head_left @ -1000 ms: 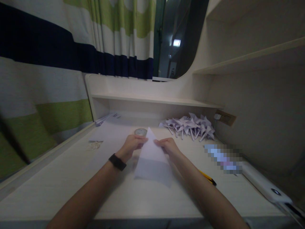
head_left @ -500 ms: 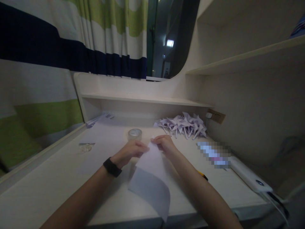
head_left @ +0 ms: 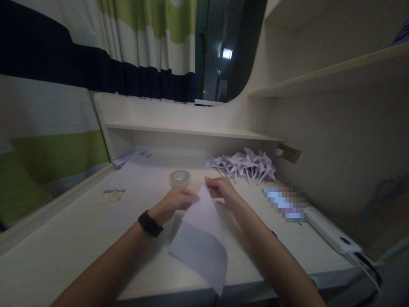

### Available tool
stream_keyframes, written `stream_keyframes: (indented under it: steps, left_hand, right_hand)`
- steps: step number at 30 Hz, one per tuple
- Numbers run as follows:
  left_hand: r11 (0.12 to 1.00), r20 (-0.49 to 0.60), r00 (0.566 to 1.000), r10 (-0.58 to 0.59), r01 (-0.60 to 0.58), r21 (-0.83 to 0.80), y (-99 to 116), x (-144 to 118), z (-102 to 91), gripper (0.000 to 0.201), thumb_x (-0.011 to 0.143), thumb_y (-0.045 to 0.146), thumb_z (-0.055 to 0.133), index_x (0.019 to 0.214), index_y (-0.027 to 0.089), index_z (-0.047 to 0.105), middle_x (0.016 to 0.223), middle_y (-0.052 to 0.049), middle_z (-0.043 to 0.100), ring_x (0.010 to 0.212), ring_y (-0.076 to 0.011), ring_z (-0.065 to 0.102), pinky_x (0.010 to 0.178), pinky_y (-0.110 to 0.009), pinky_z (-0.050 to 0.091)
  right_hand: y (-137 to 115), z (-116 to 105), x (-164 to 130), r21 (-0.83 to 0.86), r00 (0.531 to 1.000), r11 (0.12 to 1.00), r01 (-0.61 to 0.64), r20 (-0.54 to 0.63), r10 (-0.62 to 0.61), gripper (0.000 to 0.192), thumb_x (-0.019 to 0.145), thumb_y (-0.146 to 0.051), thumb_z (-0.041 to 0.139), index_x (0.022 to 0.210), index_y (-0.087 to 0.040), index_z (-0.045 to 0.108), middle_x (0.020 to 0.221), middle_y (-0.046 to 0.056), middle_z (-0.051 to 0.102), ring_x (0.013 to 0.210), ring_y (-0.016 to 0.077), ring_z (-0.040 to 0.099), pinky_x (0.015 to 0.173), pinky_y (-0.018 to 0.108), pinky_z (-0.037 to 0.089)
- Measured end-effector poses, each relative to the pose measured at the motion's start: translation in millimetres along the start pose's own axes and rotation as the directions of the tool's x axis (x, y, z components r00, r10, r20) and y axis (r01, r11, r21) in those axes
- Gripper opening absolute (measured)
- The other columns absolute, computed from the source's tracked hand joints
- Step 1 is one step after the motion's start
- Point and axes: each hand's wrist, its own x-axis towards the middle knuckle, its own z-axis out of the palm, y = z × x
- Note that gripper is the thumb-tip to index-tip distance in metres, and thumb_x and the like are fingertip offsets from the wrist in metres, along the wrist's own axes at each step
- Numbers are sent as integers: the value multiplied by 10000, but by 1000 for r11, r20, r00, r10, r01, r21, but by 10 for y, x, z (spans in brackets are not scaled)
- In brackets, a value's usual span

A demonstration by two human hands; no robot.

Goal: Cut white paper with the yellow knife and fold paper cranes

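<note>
A sheet of white paper point(head_left: 201, 238) is held up over the desk, folded so that its top narrows to a point and its lower end curls loosely downward. My left hand point(head_left: 179, 200), with a black band on the wrist, pinches the paper's left edge just below that point. At the tip, my right hand point(head_left: 222, 187) is closed with thumb and fingertips together against the paper; its other fingers are curled. Just beyond the hands stands a roll of clear tape point(head_left: 180, 177).
Paper pinwheels point(head_left: 246, 164) are heaped at the back right. Flat paper sheets point(head_left: 137, 183) lie left, beside a small pile of pale bits point(head_left: 112, 196). A blurred-out phone point(head_left: 284, 204) and a white power strip point(head_left: 332, 232) line the right side. A yellow-black object is mostly behind my right forearm.
My right hand has shifted slightly up and right at the paper's tip. My left hand keeps its hold, and the view has tilted a little.
</note>
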Motion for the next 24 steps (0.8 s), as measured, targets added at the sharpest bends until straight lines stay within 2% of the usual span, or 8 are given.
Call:
stream_keyframes:
  steps: [3,8,14,17,19,21,22,24]
  left_hand:
    - [1000,27,1000,-5,5,13,-26,21,-13,280,663,360,716,564,119,615,518,30,472,476,-87,366,497,-245,228]
    - [1000,48,999,6,-7,20,-72,63,-41,281,675,366,705,560,132,600,524,36,457,481,-88,348,495,-251,207]
    - [998,71,997,-17,13,63,-37,38,-27,333,659,361,705,484,155,511,477,65,355,455,-76,268,483,-257,165]
    - [998,53,998,-13,10,61,-44,41,-29,311,662,358,697,502,156,522,490,61,369,460,-78,277,482,-256,167]
    - [998,46,999,0,-3,64,-66,53,-39,294,673,355,688,522,154,536,501,56,382,463,-80,288,482,-257,168]
    - [998,53,999,4,-7,69,-85,60,-47,294,681,354,683,529,152,534,506,56,378,462,-80,285,482,-260,157]
    - [998,66,998,2,-7,67,-88,59,-47,301,685,356,682,527,153,525,505,58,367,461,-79,277,483,-262,149]
    - [998,99,995,5,-11,60,-83,47,-40,322,695,359,678,518,156,501,504,66,339,462,-77,257,487,-266,136]
  right_hand:
    - [40,58,-12,-10,999,1000,-7,37,8,189,574,-261,749,545,-119,627,485,17,596,419,108,525,439,224,409]
    - [98,148,16,113,991,994,7,-133,8,130,497,-159,735,505,-119,612,480,13,599,430,124,538,460,248,442]
    - [67,-21,101,128,964,988,82,-263,-46,107,629,-218,691,594,-151,616,595,32,671,543,124,605,598,256,502]
    - [23,-130,88,84,986,996,40,-163,-25,145,629,-253,724,610,-133,645,632,73,692,545,146,617,571,271,499]
    - [17,-142,52,33,1000,999,-15,25,14,189,638,-303,737,650,-125,673,675,87,706,560,158,628,558,272,492]
    - [32,-105,13,-15,982,999,-47,182,49,177,620,-284,750,631,-129,665,638,62,691,528,138,606,534,250,466]
    - [45,-75,-1,-21,976,998,-58,207,61,157,597,-245,755,595,-132,646,592,43,670,493,123,581,514,237,446]
    - [73,-16,-8,11,986,997,-80,145,78,153,550,-167,750,526,-135,602,505,12,619,429,101,525,480,229,411]
